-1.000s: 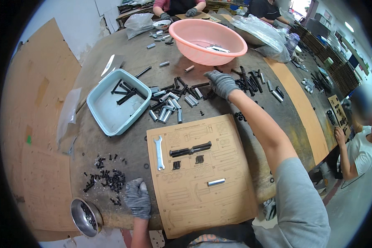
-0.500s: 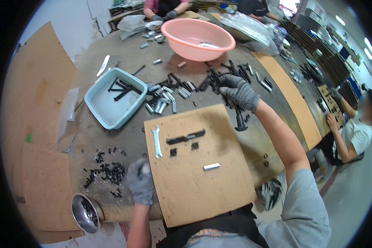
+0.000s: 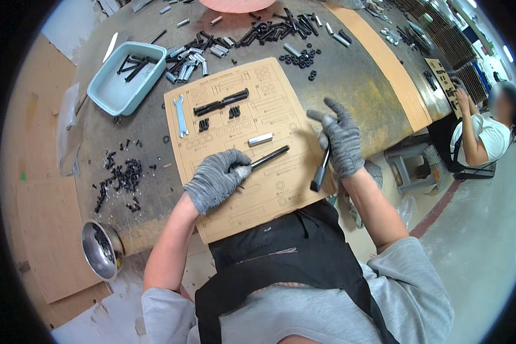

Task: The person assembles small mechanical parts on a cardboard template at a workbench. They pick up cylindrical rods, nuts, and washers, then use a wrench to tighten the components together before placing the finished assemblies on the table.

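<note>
1. Two grey knit-gloved hands work over a cardboard template (image 3: 269, 189) on the tabletop (image 3: 361, 97): the left hand (image 3: 215, 179) is curled around a slim black rod (image 3: 268, 157), while the right hand (image 3: 341, 140), fingers partly spread, pinches a second black rod (image 3: 320, 172).
2. Placed so far: flat steel wrench (image 3: 180, 114), black bars (image 3: 221, 102), a short silver cylinder (image 3: 261, 139).
3. Most printed outlines look unfilled; loose matte-black and silver parts remain beyond, beside a pale blue tray (image 3: 106, 94).
</note>
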`<state>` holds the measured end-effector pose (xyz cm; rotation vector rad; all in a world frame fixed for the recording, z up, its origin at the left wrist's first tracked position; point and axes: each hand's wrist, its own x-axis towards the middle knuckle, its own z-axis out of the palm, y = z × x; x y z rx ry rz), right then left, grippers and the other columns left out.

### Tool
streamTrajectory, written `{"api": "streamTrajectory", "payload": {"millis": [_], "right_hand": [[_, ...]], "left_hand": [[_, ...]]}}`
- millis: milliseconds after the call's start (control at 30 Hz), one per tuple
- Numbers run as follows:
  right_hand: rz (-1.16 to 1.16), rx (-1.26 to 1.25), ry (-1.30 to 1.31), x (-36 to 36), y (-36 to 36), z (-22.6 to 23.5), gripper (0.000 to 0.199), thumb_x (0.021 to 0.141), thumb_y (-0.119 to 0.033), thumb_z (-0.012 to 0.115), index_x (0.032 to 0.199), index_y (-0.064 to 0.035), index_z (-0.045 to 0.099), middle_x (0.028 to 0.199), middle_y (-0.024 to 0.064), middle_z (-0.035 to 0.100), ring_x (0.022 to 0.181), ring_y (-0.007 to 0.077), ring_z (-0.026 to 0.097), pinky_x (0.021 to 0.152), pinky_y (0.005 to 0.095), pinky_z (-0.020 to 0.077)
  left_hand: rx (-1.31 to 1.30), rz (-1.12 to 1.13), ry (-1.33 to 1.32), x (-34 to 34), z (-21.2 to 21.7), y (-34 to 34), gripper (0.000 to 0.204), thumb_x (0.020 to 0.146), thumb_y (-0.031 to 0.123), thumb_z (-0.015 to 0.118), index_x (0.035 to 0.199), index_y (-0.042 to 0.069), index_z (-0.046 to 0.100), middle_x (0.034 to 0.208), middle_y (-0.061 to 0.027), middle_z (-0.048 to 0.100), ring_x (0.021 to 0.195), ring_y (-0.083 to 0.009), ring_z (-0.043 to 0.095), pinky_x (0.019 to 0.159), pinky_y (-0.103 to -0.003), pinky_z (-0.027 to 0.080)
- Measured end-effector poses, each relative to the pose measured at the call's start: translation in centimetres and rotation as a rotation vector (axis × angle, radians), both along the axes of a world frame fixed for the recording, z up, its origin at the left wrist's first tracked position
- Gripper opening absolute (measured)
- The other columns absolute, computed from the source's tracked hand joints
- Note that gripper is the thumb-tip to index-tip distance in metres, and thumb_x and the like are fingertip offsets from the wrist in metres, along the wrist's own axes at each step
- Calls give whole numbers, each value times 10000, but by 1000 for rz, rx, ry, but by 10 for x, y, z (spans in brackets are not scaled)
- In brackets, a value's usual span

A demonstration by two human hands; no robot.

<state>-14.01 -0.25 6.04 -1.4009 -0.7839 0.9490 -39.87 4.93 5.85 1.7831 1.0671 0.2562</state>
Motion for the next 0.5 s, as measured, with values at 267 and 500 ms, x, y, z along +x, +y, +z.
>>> {"api": "streamTrajectory", "payload": {"millis": [267,500], "right_hand": [[-133,117,216,-38,-3,-6,334,939,-75,478,1264,-3,450,999,143,685,541,65,547,458,177,458],[417,67,442,-58,-28,4,537,933,-369,554,1312,-2,454,1091,154,650,912,168,659,671,237,569]], "left_hand": [[730,101,138,2,19,-49,469,818,257,704,1210,26,587,1261,-188,539,1171,-282,532,1008,-355,433],[-441,376,-626,-17,-1,-69,286,865,206,660,1043,-1,578,774,-94,659,630,-141,650,565,-245,550]]}}
